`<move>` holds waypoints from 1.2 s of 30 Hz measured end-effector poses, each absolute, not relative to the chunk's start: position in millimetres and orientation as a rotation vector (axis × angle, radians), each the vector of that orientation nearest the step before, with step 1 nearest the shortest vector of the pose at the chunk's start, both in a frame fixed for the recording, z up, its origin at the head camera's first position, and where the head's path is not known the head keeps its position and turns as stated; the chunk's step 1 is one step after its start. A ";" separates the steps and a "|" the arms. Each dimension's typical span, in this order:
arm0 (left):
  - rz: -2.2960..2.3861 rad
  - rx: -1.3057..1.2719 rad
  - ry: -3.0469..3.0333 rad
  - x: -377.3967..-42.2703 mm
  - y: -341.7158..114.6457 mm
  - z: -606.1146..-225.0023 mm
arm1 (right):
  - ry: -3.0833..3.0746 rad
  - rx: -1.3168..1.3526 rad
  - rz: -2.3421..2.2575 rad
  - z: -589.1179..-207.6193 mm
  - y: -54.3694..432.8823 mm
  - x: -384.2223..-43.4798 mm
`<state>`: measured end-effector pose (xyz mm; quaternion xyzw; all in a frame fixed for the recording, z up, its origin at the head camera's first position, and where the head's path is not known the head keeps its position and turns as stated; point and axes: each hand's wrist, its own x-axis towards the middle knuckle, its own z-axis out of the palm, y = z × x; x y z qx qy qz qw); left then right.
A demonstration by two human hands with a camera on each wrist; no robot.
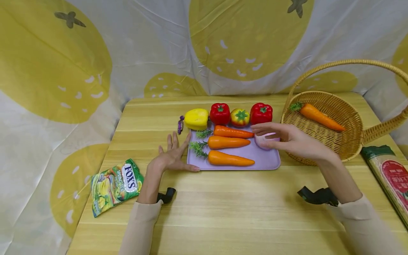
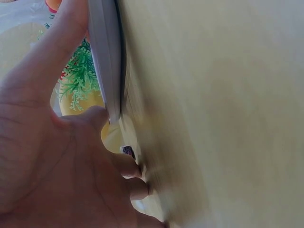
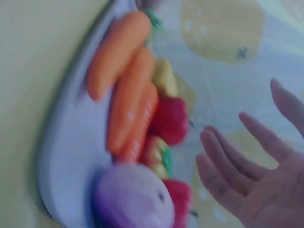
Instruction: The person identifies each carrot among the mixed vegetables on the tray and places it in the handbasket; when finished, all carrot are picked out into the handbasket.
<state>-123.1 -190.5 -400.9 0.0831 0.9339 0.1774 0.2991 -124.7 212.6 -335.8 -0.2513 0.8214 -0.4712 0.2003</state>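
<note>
A beige sleeve (image 1: 366, 230) is nearest. On the tray (image 1: 267, 162)'s right end sits a purple vegetable (image 3: 133, 197); the right hand (image 1: 294, 141)'s grip is wide beside it, blur leaving contact uncertain. The left hand (image 1: 170, 156), spread, touches the tray. Arranging seems in hand; next calls for pinching or clean withdrawal.

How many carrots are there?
4. On the flat lilac tray lie a far orange carrot, a middle orange carrot and a near orange carrot; a fourth orange carrot lies inside the round tan wicker basket.
</note>
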 end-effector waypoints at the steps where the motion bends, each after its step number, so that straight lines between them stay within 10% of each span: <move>1: 0.471 0.221 2.482 -123.2 -190.5 -400.9 | 2.288 -0.702 -1.307 -340.6 204.1 -124.9; 36: 0.478 0.204 2.471 -124.2 -191.2 -402.1 | 2.265 -0.830 -1.277 -398.7 108.4 -128.1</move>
